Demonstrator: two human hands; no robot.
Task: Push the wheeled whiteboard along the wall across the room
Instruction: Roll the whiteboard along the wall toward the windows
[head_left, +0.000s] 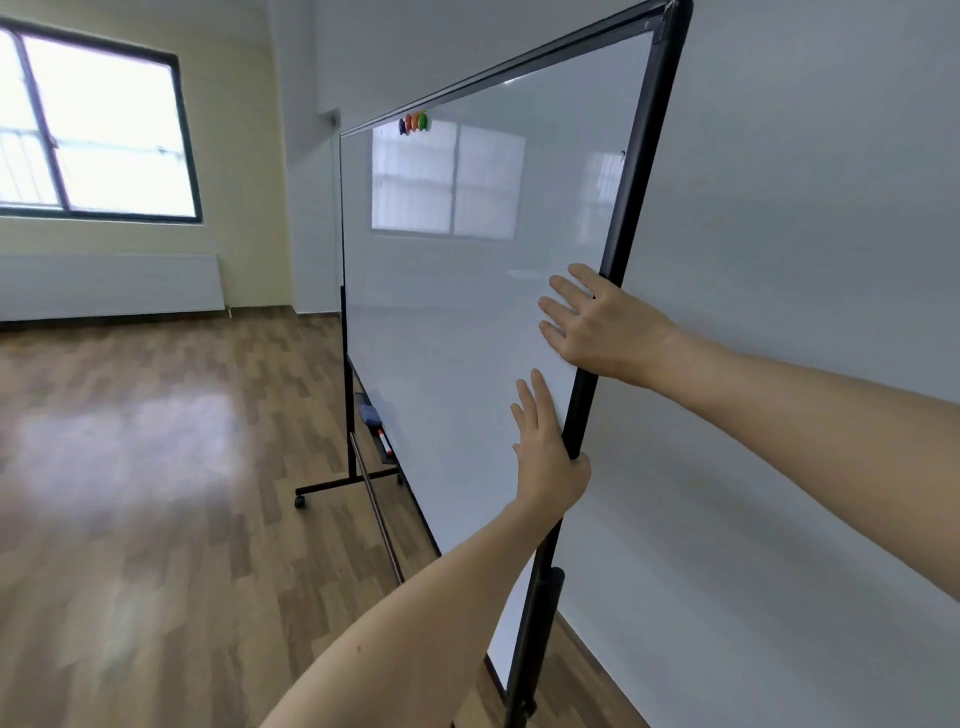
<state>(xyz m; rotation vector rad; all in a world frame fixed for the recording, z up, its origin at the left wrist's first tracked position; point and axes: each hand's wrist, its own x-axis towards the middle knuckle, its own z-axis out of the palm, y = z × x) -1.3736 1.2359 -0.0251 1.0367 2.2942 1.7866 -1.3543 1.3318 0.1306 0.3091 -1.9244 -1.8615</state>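
Note:
The wheeled whiteboard (457, 291) stands parallel to the white wall (779, 208) on my right, its black frame post nearest me. My right hand (597, 327) grips that near black post, fingers flat on the white surface and the thumb hidden behind the frame. Lower down, my left hand (545, 457) holds the same post, fingers spread on the board and thumb wrapped round the edge. A black base foot with a caster (300, 501) shows at the board's far end.
A tray under the board holds an eraser (370, 414) and a marker (385, 443). Coloured magnets (414, 123) stick near the top edge. Wooden floor (156, 467) stretches left. A window (98, 124) and radiator (109, 283) are on the far wall.

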